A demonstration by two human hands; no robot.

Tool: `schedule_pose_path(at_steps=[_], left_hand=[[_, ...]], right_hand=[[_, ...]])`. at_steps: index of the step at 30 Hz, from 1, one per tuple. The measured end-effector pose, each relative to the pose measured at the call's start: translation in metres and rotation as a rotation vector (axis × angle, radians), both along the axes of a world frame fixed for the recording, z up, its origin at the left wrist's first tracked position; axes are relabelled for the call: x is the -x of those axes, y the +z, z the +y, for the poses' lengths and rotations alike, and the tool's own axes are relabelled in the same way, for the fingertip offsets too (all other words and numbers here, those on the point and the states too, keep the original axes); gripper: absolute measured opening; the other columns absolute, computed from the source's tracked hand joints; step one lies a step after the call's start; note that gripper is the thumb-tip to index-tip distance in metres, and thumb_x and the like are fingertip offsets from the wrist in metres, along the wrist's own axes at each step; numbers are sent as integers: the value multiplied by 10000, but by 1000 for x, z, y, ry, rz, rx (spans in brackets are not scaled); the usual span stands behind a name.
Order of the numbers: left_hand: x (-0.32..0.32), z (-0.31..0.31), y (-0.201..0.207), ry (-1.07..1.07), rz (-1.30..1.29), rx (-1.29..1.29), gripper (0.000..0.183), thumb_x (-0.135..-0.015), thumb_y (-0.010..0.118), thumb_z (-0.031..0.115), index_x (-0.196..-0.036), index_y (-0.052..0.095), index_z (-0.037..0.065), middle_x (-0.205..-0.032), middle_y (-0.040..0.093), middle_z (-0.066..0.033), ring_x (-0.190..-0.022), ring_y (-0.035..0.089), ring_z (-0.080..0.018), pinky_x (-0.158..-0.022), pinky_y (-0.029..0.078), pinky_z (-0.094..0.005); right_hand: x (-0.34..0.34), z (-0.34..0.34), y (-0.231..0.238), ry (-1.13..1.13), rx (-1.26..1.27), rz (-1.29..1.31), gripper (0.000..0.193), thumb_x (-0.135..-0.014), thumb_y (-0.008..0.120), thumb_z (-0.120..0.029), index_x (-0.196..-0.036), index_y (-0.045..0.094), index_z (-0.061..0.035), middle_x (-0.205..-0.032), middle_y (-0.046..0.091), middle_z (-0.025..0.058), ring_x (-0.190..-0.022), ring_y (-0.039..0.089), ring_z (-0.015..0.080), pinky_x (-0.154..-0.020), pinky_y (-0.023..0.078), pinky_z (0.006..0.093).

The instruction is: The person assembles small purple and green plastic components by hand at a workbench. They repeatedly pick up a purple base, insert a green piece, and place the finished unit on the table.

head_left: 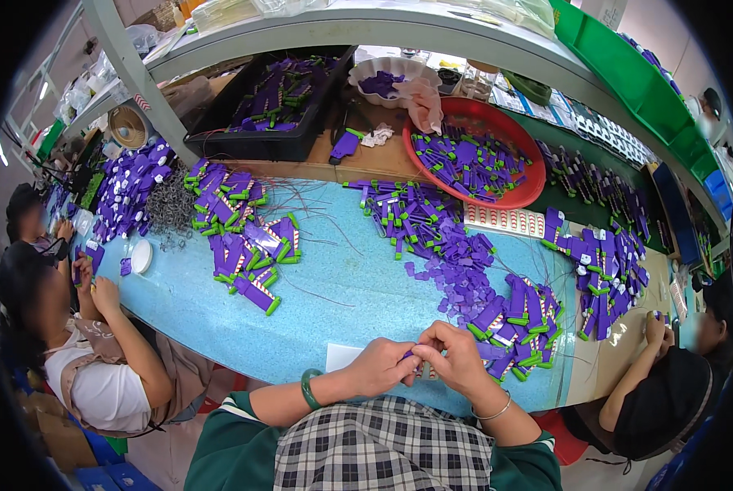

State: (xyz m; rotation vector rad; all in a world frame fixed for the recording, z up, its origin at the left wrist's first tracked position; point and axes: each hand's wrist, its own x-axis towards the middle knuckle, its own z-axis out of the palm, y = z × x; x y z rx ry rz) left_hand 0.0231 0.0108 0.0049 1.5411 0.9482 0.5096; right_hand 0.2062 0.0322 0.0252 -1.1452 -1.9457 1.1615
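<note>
My left hand [383, 364] and my right hand [455, 358] meet at the table's near edge, fingers pinched together. Between them is a small purple plastic part [407, 355], mostly covered by the fingers. A bit of red-and-white striped surface shows below the fingertips; whether it belongs to the same part I cannot tell. Just right of my right hand lies a heap of purple parts with green ends [523, 319], some carrying striped strips and thin wires. Small flat purple pieces [456, 282] are scattered beyond it. A white sheet [342, 357] sits partly under my left wrist.
A red bowl [530, 184] and a black bin [252, 147] hold more purple-green parts at the back. Another pile [235, 229] with trailing wires lies left of centre. A shelf [342, 33] overhangs the blue table [342, 286]. People work at both sides.
</note>
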Motion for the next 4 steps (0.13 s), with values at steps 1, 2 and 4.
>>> schedule_pose_path(at_steps=[1,2,4], left_hand=[[0,2,0,-12,-6,50,239,-950,472,224,-977,583,14,-744,677,-47,-663,655,-183,-619,506,-300],[-2,5,-1,-47,-57,73,252,-957,462,240,-1006,586,26,-749,679,-62,-668,659,-195,-612,507,-315],[-6,18,1,-111,-140,100,283,-971,441,272,-1065,591,50,-759,684,-91,-680,667,-220,-598,509,-347]], right_hand=[[0,1,1,-11,17,7,163,-789,712,-131,-799,600,-12,-729,605,91,-588,598,179,-528,466,301],[-4,3,-1,-7,26,-14,156,-800,704,-139,-808,609,-16,-741,618,95,-594,603,180,-538,472,297],[-19,13,-13,6,24,-37,147,-824,689,-157,-825,628,-23,-765,644,102,-606,614,183,-557,484,288]])
